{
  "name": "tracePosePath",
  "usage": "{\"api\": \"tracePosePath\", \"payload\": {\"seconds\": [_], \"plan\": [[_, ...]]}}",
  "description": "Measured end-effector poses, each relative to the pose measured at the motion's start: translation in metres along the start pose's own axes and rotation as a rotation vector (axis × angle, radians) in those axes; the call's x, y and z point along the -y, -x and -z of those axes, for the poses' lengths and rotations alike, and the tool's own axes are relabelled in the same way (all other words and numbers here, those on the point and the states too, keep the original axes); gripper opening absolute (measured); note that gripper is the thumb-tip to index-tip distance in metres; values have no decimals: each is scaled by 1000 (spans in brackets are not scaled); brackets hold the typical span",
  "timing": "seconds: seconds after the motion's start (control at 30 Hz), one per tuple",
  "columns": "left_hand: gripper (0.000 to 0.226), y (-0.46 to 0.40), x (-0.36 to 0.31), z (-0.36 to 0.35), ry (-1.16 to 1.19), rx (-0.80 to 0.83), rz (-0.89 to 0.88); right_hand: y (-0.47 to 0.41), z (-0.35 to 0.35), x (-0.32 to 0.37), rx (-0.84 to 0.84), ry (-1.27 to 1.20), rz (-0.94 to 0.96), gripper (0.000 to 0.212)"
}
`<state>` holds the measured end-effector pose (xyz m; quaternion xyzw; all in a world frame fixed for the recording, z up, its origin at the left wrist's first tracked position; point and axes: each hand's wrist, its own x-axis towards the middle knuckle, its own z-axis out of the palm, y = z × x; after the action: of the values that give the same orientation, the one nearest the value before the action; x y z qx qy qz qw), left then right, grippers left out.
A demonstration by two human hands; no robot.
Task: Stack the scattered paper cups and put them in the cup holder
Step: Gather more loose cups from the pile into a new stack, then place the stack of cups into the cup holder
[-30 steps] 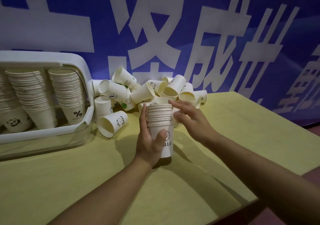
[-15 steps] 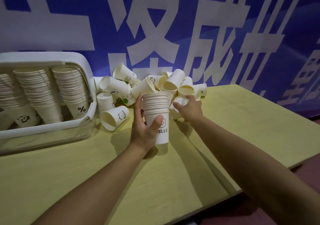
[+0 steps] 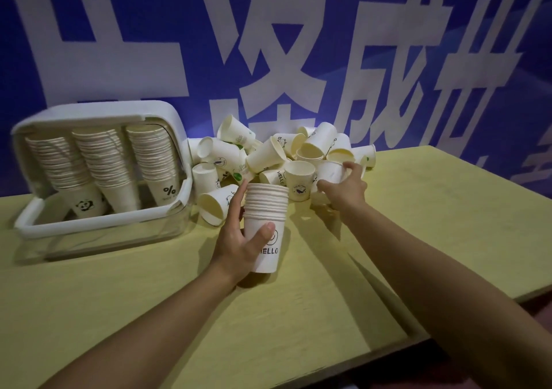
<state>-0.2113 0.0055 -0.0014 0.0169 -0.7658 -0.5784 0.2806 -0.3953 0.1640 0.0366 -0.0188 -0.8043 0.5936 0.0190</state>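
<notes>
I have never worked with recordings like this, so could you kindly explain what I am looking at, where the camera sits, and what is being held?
No machine here: a person works with two bare hands. The single picture comes from a wide-angle camera worn on the head, looking forward and down.

On the yellow-green table lies a pile of loose white paper cups. At the left stands a white plastic cup holder, tipped back, already holding three rows of nested cups.

The left hand has its grip round an upright stack of nested white cups; the bottom one reads HELLO. The right hand reaches into the pile and closes its fingers on a single white paper cup.

Behind hangs a blue banner with large white characters.
</notes>
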Motion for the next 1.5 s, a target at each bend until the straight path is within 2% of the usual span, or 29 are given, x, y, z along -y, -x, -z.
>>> {"api": "tracePosePath", "payload": {"seconds": [0.07, 0.13, 0.27, 0.33, 0.47, 0.5, 0.6, 0.67, 0.77, 0.9, 1.03, 1.13, 1.27, 1.37, 1.5], "plan": [[88, 1, -2, 5, -30, 91, -2, 15, 10, 3, -28, -135, 129, 79], [91, 1, -8, 9, -83, 197, -17, 34, 20, 12, 13, -264, 253, 80], [91, -2, -22, 14, -157, 277, -49, 84, 31, 39, 265, -356, 456, 78], [91, -1, -27, 16, -157, 267, -46, 104, 28, 44, 363, -324, 487, 75], [93, 11, -34, 28, -216, 253, -48, 130, 11, 36, 380, -273, 473, 52], [94, 15, -33, 33, -227, 250, -38, 135, 6, 34, 392, -276, 481, 53], [100, 25, -26, 52, -265, 240, 1, 141, -6, 37, 519, -305, 463, 76], [101, 29, -25, 67, -293, 221, 21, 143, -13, 43, 615, -267, 467, 79], [101, 36, -26, 87, -324, 177, 31, 151, -30, 51, 650, -193, 520, 69], [106, 45, -26, 116, -269, 49, 36, 164, -60, 52, 663, -107, 612, 43], [99, 57, -29, 153, -247, -66, 65, 183, -95, 53, 791, -85, 627, 39], [87, 68, -33, 182, -266, -164, 87, 191, -124, 57, 883, -121, 565, 42], [85, 69, -46, 224, -261, -337, 93, 192, -164, 60, 1136, -293, 184, 30], [81, 61, -56, 247, -278, -439, 95, 188, -188, 47, 1202, -360, -27, 27], [81, 41, -61, 262, -288, -578, 68, 184, -202, 28, 1136, -411, 2, 24]]}}
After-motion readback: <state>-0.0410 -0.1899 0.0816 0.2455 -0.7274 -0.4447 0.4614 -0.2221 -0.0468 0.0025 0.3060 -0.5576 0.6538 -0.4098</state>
